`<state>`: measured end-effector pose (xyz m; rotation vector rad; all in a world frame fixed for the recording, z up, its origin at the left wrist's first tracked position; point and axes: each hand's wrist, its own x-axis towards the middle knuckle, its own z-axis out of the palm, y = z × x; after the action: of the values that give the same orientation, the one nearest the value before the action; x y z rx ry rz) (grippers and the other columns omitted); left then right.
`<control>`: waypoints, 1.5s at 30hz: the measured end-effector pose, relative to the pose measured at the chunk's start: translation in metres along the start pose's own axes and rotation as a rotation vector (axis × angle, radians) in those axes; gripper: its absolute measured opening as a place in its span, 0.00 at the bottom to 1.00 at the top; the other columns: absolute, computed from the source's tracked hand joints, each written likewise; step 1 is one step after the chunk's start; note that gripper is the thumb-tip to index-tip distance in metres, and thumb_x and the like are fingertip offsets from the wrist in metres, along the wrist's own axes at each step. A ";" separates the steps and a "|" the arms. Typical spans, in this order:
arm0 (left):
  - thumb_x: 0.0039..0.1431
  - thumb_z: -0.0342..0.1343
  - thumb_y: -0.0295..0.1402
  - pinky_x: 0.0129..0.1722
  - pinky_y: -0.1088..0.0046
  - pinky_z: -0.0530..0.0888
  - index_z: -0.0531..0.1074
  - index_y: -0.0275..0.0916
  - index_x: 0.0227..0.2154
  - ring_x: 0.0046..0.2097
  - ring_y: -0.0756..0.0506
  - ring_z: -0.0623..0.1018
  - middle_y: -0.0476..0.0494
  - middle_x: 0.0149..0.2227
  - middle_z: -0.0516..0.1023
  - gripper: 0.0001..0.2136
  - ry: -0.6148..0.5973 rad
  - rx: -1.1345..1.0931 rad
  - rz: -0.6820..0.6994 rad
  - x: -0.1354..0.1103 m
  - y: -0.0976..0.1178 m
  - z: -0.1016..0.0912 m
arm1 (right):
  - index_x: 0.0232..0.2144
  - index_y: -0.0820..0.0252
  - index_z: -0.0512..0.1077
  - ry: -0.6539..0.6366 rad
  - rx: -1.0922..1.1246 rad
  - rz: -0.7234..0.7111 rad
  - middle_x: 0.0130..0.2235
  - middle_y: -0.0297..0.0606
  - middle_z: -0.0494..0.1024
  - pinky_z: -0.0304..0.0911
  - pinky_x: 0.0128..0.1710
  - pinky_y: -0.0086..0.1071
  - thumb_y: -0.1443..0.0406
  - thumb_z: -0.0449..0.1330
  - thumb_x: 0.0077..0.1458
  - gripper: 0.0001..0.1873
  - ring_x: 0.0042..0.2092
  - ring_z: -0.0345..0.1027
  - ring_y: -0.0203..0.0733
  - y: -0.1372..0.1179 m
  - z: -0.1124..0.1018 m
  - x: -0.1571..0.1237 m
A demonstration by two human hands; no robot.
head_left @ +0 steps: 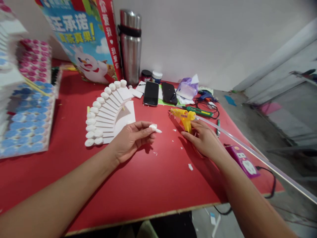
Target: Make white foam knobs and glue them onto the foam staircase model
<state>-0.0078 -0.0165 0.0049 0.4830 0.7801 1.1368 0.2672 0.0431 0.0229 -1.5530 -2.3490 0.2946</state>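
Between the thumb and fingertips of my left hand (135, 137) is a small white rolled paper flower (153, 127), with a tail pointing right. My right hand (204, 137) is closed around the handle of a yellow hot glue gun (183, 116). The gun's nozzle points left, and a long clear glue stick (232, 135) runs out of its back towards the lower right. Beyond my left hand lies a curved white fan-like piece (106, 114) of slats, with white rolled flowers (95, 104) along its outer edge.
Blue and pink rolled flowers (27, 129) stand at the left. At the back are a printed box (91, 49), a steel flask (132, 49), phones (151, 93) and a tissue pack (187, 88). A green pen-like tool (199, 111) and a purple box (242, 162) lie right. White scraps (190, 167) dot the red table (148, 185).
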 end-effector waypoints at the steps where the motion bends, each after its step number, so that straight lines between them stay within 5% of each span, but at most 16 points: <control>1: 0.50 0.73 0.27 0.31 0.76 0.80 0.80 0.33 0.36 0.29 0.50 0.81 0.42 0.32 0.83 0.11 -0.006 -0.009 -0.006 0.000 0.000 0.000 | 0.42 0.62 0.76 0.013 -0.006 0.008 0.53 0.56 0.79 0.63 0.59 0.50 0.53 0.59 0.61 0.19 0.59 0.69 0.61 0.002 0.000 -0.001; 7: 0.49 0.73 0.27 0.33 0.77 0.81 0.79 0.33 0.35 0.31 0.50 0.82 0.42 0.33 0.83 0.11 -0.055 -0.031 -0.009 -0.001 0.001 0.000 | 0.54 0.69 0.76 0.068 -0.081 0.029 0.60 0.61 0.75 0.62 0.62 0.57 0.51 0.59 0.61 0.29 0.62 0.68 0.66 0.006 0.000 -0.012; 14: 0.49 0.73 0.26 0.32 0.73 0.82 0.80 0.33 0.36 0.30 0.49 0.82 0.43 0.30 0.82 0.12 -0.097 -0.007 -0.019 -0.004 0.003 0.002 | 0.55 0.69 0.73 0.090 -0.163 -0.023 0.58 0.62 0.74 0.67 0.59 0.57 0.53 0.55 0.65 0.27 0.60 0.70 0.66 0.000 -0.006 -0.039; 19: 0.50 0.72 0.27 0.32 0.71 0.83 0.80 0.34 0.38 0.31 0.47 0.82 0.42 0.31 0.83 0.11 -0.114 0.005 -0.047 -0.004 0.001 -0.001 | 0.53 0.67 0.75 0.155 -0.158 -0.089 0.54 0.59 0.77 0.70 0.56 0.55 0.56 0.55 0.66 0.22 0.56 0.73 0.62 -0.027 -0.014 -0.062; 23: 0.52 0.71 0.27 0.32 0.69 0.83 0.80 0.35 0.36 0.31 0.48 0.81 0.43 0.30 0.82 0.10 -0.140 0.010 -0.048 -0.004 0.001 -0.001 | 0.47 0.57 0.78 0.081 0.069 -0.143 0.51 0.49 0.81 0.71 0.53 0.48 0.59 0.58 0.66 0.14 0.53 0.76 0.55 -0.063 -0.023 -0.054; 28: 0.49 0.73 0.29 0.27 0.69 0.82 0.79 0.35 0.34 0.28 0.47 0.79 0.44 0.27 0.81 0.11 -0.154 0.041 0.007 -0.006 0.004 0.004 | 0.42 0.58 0.79 -0.089 0.456 -0.139 0.42 0.41 0.84 0.70 0.38 0.35 0.65 0.58 0.63 0.10 0.39 0.77 0.43 -0.091 -0.021 -0.006; 34: 0.50 0.72 0.30 0.24 0.66 0.81 0.78 0.35 0.34 0.27 0.46 0.78 0.43 0.26 0.80 0.11 -0.122 0.103 0.080 -0.005 0.004 0.004 | 0.36 0.61 0.77 -0.101 0.889 0.064 0.25 0.31 0.75 0.63 0.29 0.30 0.66 0.59 0.58 0.07 0.25 0.68 0.34 -0.090 0.007 0.019; 45: 0.55 0.69 0.29 0.24 0.65 0.81 0.75 0.36 0.40 0.28 0.45 0.79 0.44 0.28 0.81 0.11 -0.119 0.166 0.129 -0.005 0.001 0.001 | 0.36 0.60 0.75 -0.138 1.061 0.050 0.27 0.30 0.75 0.62 0.27 0.28 0.65 0.62 0.58 0.05 0.24 0.65 0.31 -0.092 0.012 0.008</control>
<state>-0.0083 -0.0205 0.0080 0.7421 0.7506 1.1561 0.1815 0.0144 0.0435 -1.0372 -1.6837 1.4041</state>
